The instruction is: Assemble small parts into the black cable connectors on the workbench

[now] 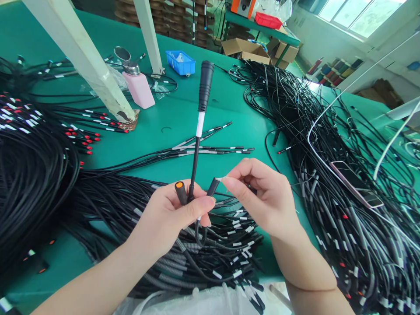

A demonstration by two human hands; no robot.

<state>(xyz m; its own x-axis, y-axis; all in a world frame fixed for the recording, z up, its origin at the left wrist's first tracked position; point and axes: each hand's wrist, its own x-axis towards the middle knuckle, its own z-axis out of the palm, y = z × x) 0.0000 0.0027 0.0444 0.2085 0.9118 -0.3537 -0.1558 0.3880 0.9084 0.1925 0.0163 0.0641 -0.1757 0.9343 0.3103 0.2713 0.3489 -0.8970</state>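
My left hand (183, 208) is closed around the branches of a black cable (194, 164). One branch stands upright and ends in a ribbed black connector (205, 85) with a white label below it. Beside it, a short connector (179, 187) shows its orange face. A third black connector (213, 187) leans right out of the same grip. At its tip, my right hand (259, 192) pinches thumb against forefinger, with something small and pale between them, too small to name. Under both hands lies a heap of black cables (183, 262) with white labels.
A coiled cable bundle with red-capped ends (87, 142) lies left. Another large cable bundle (295, 131) runs down the right, with a phone (357, 183) on it. Behind are white posts (82, 57), a pink pump bottle (139, 89) and a blue bin (180, 64) on the green table (183, 103).
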